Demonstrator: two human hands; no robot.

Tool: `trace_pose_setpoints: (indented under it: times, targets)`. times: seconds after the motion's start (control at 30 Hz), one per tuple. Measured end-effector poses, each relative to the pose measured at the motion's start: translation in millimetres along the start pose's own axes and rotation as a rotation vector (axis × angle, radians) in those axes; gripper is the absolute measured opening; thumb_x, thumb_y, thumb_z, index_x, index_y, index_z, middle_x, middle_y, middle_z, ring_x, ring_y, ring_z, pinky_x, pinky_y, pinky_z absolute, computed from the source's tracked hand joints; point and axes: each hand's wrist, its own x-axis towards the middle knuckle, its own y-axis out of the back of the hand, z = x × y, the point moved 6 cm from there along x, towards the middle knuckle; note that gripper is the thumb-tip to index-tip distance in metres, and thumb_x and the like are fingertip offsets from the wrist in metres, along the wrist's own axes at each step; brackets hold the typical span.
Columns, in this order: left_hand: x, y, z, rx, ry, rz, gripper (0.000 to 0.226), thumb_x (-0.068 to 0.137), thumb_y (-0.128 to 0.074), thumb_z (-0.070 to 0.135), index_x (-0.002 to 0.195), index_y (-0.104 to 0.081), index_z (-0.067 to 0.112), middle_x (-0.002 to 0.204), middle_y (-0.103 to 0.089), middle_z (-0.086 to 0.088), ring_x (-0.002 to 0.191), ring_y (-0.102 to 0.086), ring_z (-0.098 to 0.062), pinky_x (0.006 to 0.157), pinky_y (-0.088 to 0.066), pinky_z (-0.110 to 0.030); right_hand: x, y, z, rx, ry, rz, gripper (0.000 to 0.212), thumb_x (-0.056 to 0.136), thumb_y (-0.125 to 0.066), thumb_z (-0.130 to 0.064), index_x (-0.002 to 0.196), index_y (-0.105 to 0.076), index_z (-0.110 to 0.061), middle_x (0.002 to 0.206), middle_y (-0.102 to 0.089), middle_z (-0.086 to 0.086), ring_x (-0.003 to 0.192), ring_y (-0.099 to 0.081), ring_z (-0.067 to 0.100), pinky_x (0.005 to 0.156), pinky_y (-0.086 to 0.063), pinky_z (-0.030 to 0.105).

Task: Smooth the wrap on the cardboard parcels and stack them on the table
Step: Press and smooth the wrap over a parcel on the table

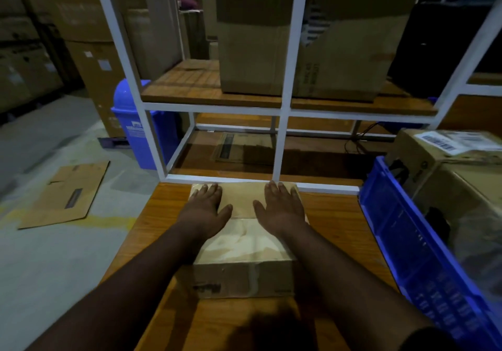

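The fingers [209,189] of the left hand [205,208] and those of the right hand [282,206] lie straight and flat, gripping nothing, pressed palm-down on the far half of the top of a wrapped cardboard parcel [244,244]. The parcel sits on the wooden bench [334,225], its far edge close to the white shelf frame [282,122]. Glossy wrap covers its top and shows creases near the front edge. Just right of the bench stands a blue crate [407,236] holding more cardboard boxes [445,160]. A blue bin [130,122] stands on the floor to the left, near a flattened carton [65,195].
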Motion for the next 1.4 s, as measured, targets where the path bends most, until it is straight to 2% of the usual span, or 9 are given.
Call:
trace_pose_setpoints:
  times: [0.13,0.23,0.3,0.47,0.6,0.73,0.93,1.2,1.4]
  targets:
    - [-0.3,4.6,-21.1,0.025,0.073,0.105,0.088,0.091,-0.032,0.081,0.162,-0.022,0.029,0.172,-0.013,0.000,0.158,-0.009,-0.025,0.125,-0.007,-0.052,7.4,28.2,20.6,0.135,-0.035,0.012,0.071,0.102,-0.037,-0.065,0.161,-0.034,-0.027,0.169,-0.032,-0.001,0.154,-0.030,0.027,0.122,-0.031,0.045]
    - [-18.1,-10.9,-52.2,-0.399,0.320,0.169,0.106,0.072,-0.052,0.094,0.156,-0.025,0.036,0.158,-0.043,-0.001,0.144,-0.042,-0.028,0.112,-0.040,-0.048,-9.8,13.8,62.8,0.443,-0.250,0.100,0.079,0.097,-0.058,-0.060,0.161,-0.032,-0.023,0.165,-0.038,0.004,0.149,-0.037,0.031,0.115,-0.043,0.049]
    - [-21.0,-15.8,-55.7,-0.690,0.364,0.190,0.096,0.064,-0.068,0.089,0.142,-0.041,0.040,0.124,-0.066,0.009,0.113,-0.065,-0.019,0.087,-0.055,-0.039,-20.5,-11.2,77.6,0.738,-0.415,0.062,0.079,0.092,-0.062,-0.067,0.154,-0.043,-0.021,0.146,-0.058,0.006,0.130,-0.057,0.031,0.104,-0.053,0.049]
    - [-26.7,3.1,-45.2,-0.817,0.287,0.250,0.043,0.077,-0.084,0.056,0.107,-0.071,0.028,0.096,-0.077,0.009,0.092,-0.074,-0.015,0.081,-0.062,-0.041,-34.8,-2.0,74.3,0.874,-0.347,0.124,0.048,0.093,-0.062,-0.066,0.119,-0.068,-0.026,0.102,-0.072,-0.005,0.091,-0.068,0.018,0.083,-0.060,0.042]
    - [-56.5,45.1,-41.1,-0.997,0.186,0.575,0.045,0.082,-0.073,0.068,0.114,-0.060,0.040,0.103,-0.073,0.019,0.092,-0.070,0.005,0.067,-0.056,-0.020,-72.1,46.5,70.8,1.050,-0.172,0.427,0.022,0.086,-0.069,-0.069,0.098,-0.066,-0.051,0.096,-0.073,-0.027,0.094,-0.072,0.002,0.068,-0.060,0.023]
    - [-84.8,52.9,-52.7,-1.311,0.166,0.658,0.069,0.085,-0.056,0.081,0.126,-0.057,0.026,0.120,-0.068,0.004,0.110,-0.066,-0.017,0.080,-0.056,-0.040,-110.9,60.7,71.2,1.516,-0.176,0.424,0.060,0.082,-0.050,-0.089,0.122,-0.068,-0.047,0.118,-0.075,-0.015,0.105,-0.073,0.007,0.075,-0.062,0.033]
    - [-110.5,26.0,-37.8,-1.327,0.113,0.554,0.038,0.091,-0.075,0.041,0.125,-0.059,0.049,0.124,-0.068,0.019,0.110,-0.069,-0.004,0.072,-0.062,-0.025,-134.5,32.6,56.8,1.255,-0.198,0.391,0.068,0.094,-0.075,-0.030,0.154,-0.044,-0.041,0.138,-0.060,-0.013,0.114,-0.068,0.012,0.071,-0.066,0.037]
    - [-158.3,-37.0,-52.5,-1.264,0.237,0.484,0.037,0.089,-0.072,0.040,0.121,-0.055,0.048,0.119,-0.069,0.022,0.107,-0.067,-0.001,0.069,-0.060,-0.021,-176.7,-29.7,60.4,1.292,-0.193,0.391,0.063,0.091,-0.075,-0.034,0.141,-0.043,-0.055,0.118,-0.061,-0.043,0.111,-0.057,-0.021,0.076,-0.054,0.007]
    - [-152.9,-22.7,-48.2,-1.160,0.237,0.543,0.024,0.098,-0.065,0.041,0.122,-0.059,0.046,0.121,-0.066,0.024,0.112,-0.063,0.002,0.082,-0.056,-0.026,-171.6,-15.6,50.8,1.100,-0.208,0.470,0.049,0.100,-0.068,-0.032,0.137,-0.047,-0.057,0.140,-0.051,-0.041,0.139,-0.047,-0.002,0.103,-0.054,0.028]
